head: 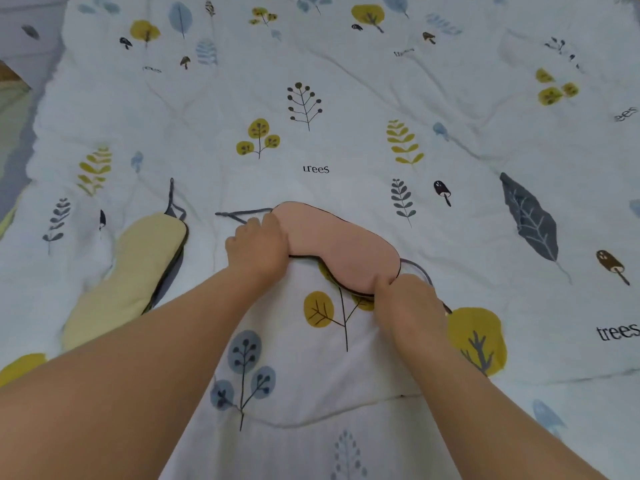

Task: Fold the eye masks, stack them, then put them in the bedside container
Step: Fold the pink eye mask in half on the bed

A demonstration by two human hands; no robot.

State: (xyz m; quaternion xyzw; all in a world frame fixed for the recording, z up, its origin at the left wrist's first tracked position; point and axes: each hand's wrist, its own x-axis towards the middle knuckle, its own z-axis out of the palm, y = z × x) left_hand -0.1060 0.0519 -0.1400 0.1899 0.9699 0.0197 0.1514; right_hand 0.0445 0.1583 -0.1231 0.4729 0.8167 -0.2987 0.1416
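Note:
A pink eye mask (341, 245) with dark trim lies flat and unfolded on the bed, slanting from upper left to lower right. My left hand (258, 247) grips its left end, and my right hand (408, 304) pinches its right end. The mask's grey strap (242, 213) trails out to the left, and another loop of it shows behind my right hand. A pale yellow eye mask (131, 271) lies unfolded to the left, its grey strap (172, 202) pointing away from me. No container is in view.
A white quilt (346, 98) printed with trees, leaves and mushrooms covers the whole bed. The bed's left edge (20, 140) drops to a grey and greenish floor area at the far left.

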